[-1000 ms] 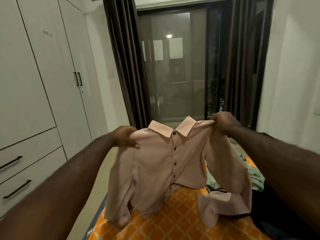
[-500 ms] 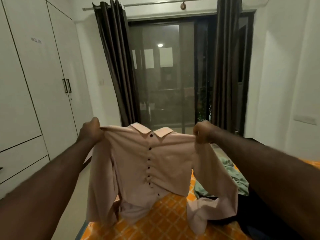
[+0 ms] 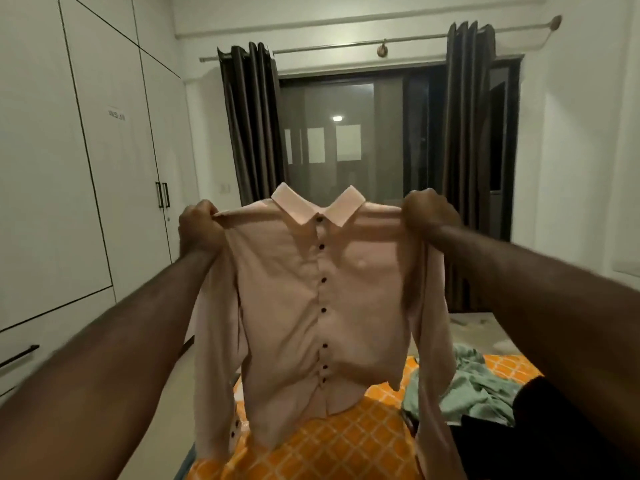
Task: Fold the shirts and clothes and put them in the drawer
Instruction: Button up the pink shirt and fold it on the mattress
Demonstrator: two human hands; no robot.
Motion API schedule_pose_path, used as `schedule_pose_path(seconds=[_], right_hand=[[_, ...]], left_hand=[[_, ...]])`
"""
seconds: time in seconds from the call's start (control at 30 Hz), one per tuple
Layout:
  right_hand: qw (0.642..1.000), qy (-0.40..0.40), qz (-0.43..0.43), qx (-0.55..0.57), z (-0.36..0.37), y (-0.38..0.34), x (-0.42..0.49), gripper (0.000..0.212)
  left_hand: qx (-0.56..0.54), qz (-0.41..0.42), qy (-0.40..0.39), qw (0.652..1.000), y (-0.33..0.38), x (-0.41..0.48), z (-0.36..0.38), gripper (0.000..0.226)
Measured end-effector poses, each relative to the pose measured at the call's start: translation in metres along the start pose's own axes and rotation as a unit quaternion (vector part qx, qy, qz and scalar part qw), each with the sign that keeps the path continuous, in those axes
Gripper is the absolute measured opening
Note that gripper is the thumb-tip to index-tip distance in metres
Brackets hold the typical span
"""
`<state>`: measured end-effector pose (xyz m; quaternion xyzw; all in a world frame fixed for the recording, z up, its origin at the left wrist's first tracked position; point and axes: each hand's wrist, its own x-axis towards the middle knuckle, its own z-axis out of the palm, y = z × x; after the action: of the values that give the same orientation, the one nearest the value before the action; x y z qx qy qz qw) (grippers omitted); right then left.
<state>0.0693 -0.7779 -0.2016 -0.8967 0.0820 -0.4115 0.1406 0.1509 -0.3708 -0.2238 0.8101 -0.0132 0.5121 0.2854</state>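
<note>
A pale pink button-up shirt [image 3: 311, 306] with dark buttons hangs upright in front of me, collar at the top and buttoned front facing me. My left hand [image 3: 199, 225] grips its left shoulder and my right hand [image 3: 427, 213] grips its right shoulder, stretching the shoulders wide. Both sleeves hang down at the sides and the hem dangles just above the orange patterned bed sheet [image 3: 329, 445]. A crumpled light green garment [image 3: 481, 386] lies on the bed to the right, beside a dark cloth [image 3: 491, 441]. White drawers [image 3: 20, 355] with dark handles sit low on the left.
A tall white wardrobe [image 3: 104, 168] lines the left wall. Dark curtains [image 3: 256, 133] frame a glass sliding door [image 3: 346, 150] straight ahead. A strip of floor [image 3: 180, 393] runs between the bed and the wardrobe. A white wall stands on the right.
Both hands have lifted the shirt higher and pulled its shoulders apart, so the body now hangs straight and mostly off the bed. The view has tilted upward.
</note>
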Motion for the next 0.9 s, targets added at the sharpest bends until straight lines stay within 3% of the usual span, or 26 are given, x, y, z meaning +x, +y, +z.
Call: schedule_pose_path(seconds=[0.27, 0.53, 0.6, 0.7, 0.83, 0.9], right_hand=[[0.995, 0.041, -0.064, -0.065, -0.043, -0.003, 0.011, 0.018], [0.995, 0.002, -0.081, -0.065, -0.054, -0.002, 0.004, 0.024], [0.996, 0.023, -0.07, -0.049, -0.05, 0.0, 0.003, 0.019], [0.998, -0.006, -0.043, -0.042, -0.046, 0.002, -0.001, 0.016], [0.999, 0.0, -0.029, -0.02, -0.054, 0.012, 0.001, 0.011], [0.999, -0.029, -0.032, -0.028, -0.056, 0.015, 0.005, 0.02]], left_hand=[[-0.007, 0.051, 0.015, 0.999, 0.019, 0.029, -0.032, 0.022], [-0.021, -0.034, -0.036, 0.999, 0.033, 0.024, -0.035, 0.021], [-0.017, -0.045, -0.047, 0.998, 0.032, 0.017, -0.029, 0.018], [-0.014, -0.057, -0.065, 0.996, 0.031, 0.011, -0.023, 0.014], [0.046, -0.021, -0.096, 0.994, 0.029, 0.005, -0.027, 0.013], [0.099, 0.002, -0.101, 0.99, 0.028, 0.007, -0.032, 0.012]])
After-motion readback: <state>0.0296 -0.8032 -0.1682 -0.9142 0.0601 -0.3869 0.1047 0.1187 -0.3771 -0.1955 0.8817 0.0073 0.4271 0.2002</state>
